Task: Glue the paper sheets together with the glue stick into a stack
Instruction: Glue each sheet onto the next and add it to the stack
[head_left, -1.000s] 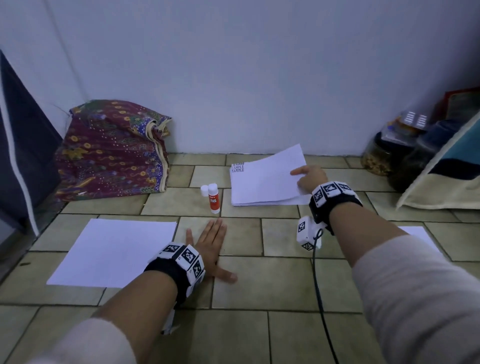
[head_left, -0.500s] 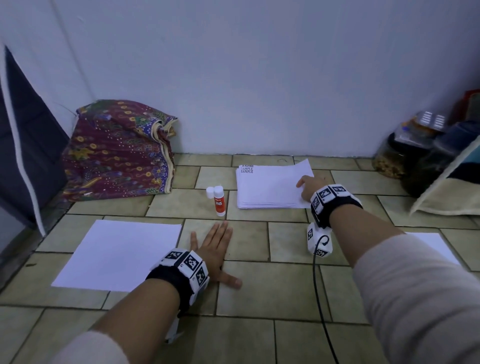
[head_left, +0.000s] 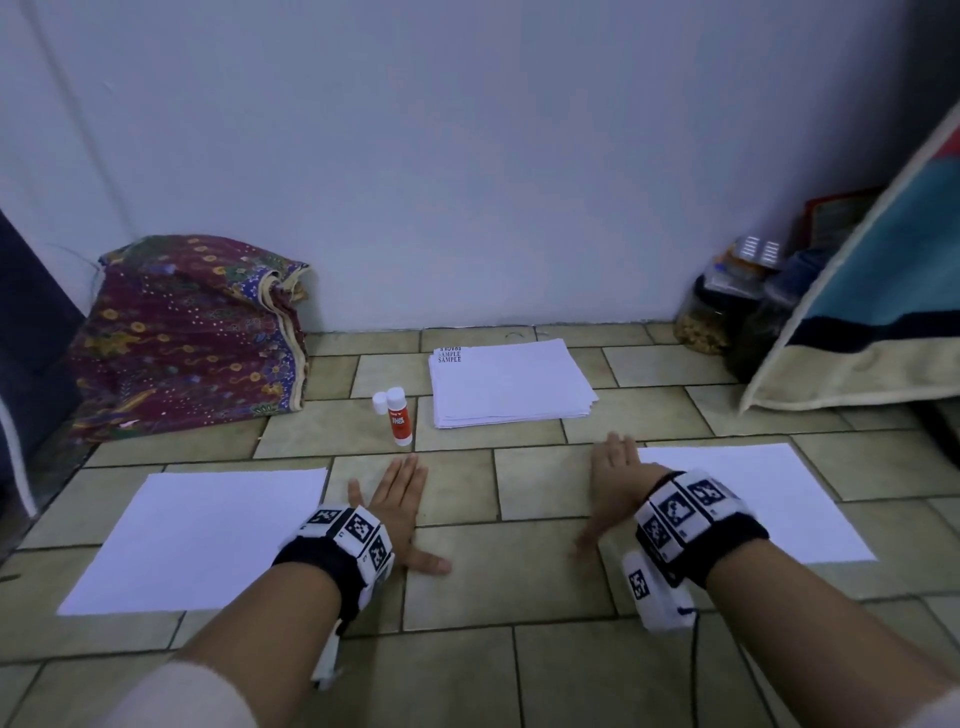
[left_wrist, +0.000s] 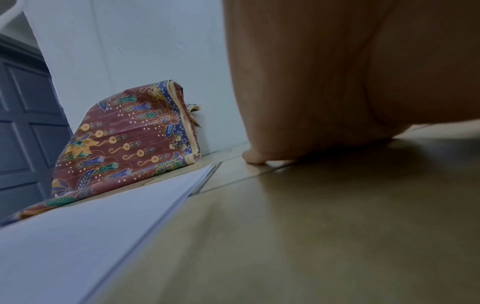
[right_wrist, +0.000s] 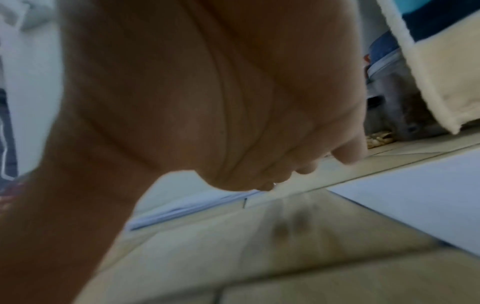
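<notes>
A stack of white paper sheets lies on the tiled floor near the wall. Left of it stands a red-and-white glue stick with its white cap beside it. One single sheet lies at the left and another at the right. My left hand rests flat on the floor between the left sheet and the centre, fingers straight, holding nothing. My right hand is open, fingers spread, at the left edge of the right sheet; it holds nothing. In the left wrist view the left sheet shows beside my palm.
A folded patterned cloth leans on the wall at the back left. Jars and a blue-and-cream cushion fill the back right corner. A dark door is at the far left.
My right hand has left the paper stack and come back toward me to the right sheet's edge. The top sheet it had lifted lies flat again. The left hand has not moved.
</notes>
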